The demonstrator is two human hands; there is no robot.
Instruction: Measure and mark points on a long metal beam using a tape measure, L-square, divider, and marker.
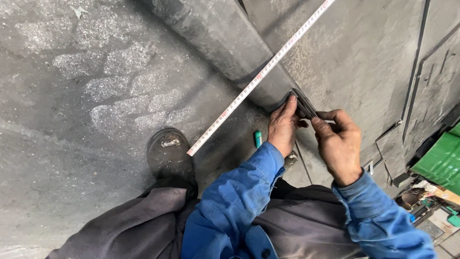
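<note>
Risk: the white tape measure (pixel 249 88), running loose from the frame's top right to lower centre, could slide off line if either hand nudges it.
Left hand (pixel 282 127): at centre, fingers flat and nearly closed, pressing the end of the dark metal beam (pixel 225 43).
Right hand (pixel 338 141): right of centre, pinching a small dark square tool (pixel 303 103) against that end.
Nearby: green lighter (pixel 258 138) on the floor (pixel 81 96), beside a black boot (pixel 170 153).

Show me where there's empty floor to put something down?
Bare floor lies left of the tape measure and boot. It's crowded where the left hand and right hand meet at the small dark piece.
</note>
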